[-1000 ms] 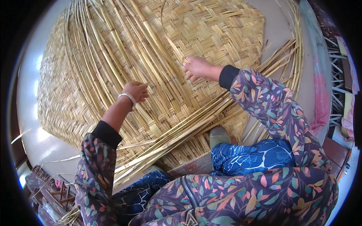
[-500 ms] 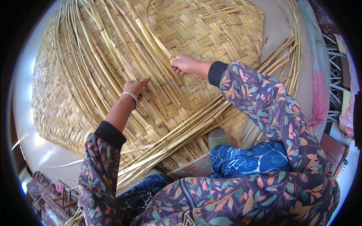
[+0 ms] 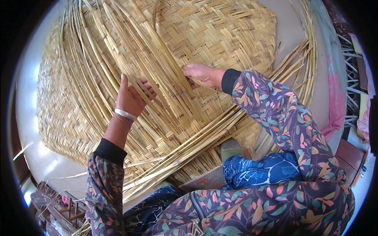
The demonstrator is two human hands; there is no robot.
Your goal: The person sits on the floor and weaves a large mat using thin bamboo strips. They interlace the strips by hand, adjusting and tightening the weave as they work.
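- And here we are above the big woven mat [image 3: 220,43], pale and zigzag-patterned, acting as the tray of the scene: long cane strips [image 3: 167,53] lie along it, fanned out toward the far side
- The left hand [image 3: 132,98] is right among them, palm turned up, its grip wide, thumb standing clear of the fingers while strips cross between the two; how firmly it holds any, I can't tell
- A pale bracelet [image 3: 125,114] circles that wrist
- Over to the right hand [image 3: 202,74], at the near end of the fan's right side: grip narrow, fingers curled round a thin strip [image 3: 201,83]
- Down in front, a thick bundle [image 3: 189,141] slants across the mat's near part, rising to the right, just ahead of a shoe [image 3: 231,150]
- Now the edges! Beyond the right hand the bare weave spreads out to the mat's right border
- Past that border runs pale floor [image 3: 321,104], with loose strips [image 3: 311,51] arching over it, then green and pink sheeting [image 3: 334,90] bounding that side
- On the left, the mat's rim curves round beside a shiny stretch of floor, the left hand well inside it
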